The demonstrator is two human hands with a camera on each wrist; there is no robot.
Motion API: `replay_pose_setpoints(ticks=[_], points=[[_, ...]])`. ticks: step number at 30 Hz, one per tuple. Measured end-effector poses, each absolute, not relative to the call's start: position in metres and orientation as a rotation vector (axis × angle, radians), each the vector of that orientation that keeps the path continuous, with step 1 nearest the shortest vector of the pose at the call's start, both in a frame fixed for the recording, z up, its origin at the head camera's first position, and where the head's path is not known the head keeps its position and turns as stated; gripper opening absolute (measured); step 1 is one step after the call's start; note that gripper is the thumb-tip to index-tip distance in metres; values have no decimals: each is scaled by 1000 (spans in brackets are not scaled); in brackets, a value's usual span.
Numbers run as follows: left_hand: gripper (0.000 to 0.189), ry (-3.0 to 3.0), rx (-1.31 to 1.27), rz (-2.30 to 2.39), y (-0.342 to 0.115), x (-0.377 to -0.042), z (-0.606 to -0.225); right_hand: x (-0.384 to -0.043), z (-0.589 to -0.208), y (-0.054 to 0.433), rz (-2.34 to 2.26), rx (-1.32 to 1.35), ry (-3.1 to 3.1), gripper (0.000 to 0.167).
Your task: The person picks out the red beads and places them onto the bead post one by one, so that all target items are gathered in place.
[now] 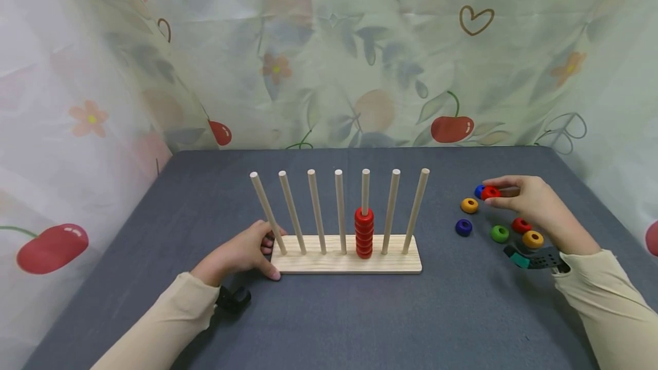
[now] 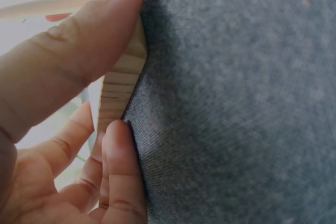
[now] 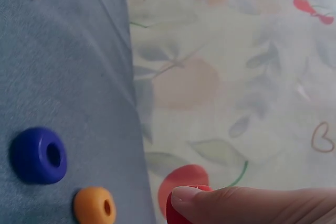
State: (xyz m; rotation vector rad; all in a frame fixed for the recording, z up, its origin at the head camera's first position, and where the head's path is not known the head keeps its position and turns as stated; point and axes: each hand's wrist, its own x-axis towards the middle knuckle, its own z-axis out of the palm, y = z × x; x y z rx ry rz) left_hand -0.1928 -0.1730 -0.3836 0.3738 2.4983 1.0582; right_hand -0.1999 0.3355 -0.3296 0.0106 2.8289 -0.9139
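Note:
A pale wooden peg rack (image 1: 319, 265) stands mid-table with several upright pegs. Red beads (image 1: 364, 233) are stacked on its third peg from the right; the other pegs are bare. My left hand (image 1: 245, 249) grips the rack's left end, its thumb (image 2: 73, 51) at the front corner and fingers against the end and behind. Off to the right, my right hand (image 1: 532, 201) pinches a red bead (image 1: 490, 192) between thumb and fingers. That bead partly covers a blue bead (image 1: 479, 190) in the head view, and only its edge shows in the right wrist view.
Around the right hand lie loose beads: yellow (image 1: 469, 205), dark blue (image 1: 464, 228), green (image 1: 499, 234), red (image 1: 521, 225) and another yellow one (image 1: 533, 239). A dark grey cloth (image 1: 360, 318) covers the table. Printed curtains (image 1: 329, 56) hang behind it and at both sides.

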Motion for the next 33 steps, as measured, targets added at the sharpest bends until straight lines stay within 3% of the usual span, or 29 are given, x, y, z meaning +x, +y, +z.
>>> replay_pose_setpoints(ticks=[10, 33], points=[[75, 2490, 417, 1063, -174, -194, -384, -191, -316, 322, -950, 0, 2875, 68], [75, 2491, 392, 1067, -173, -193, -383, -154, -276, 280, -1188, -14, 3076, 52]])
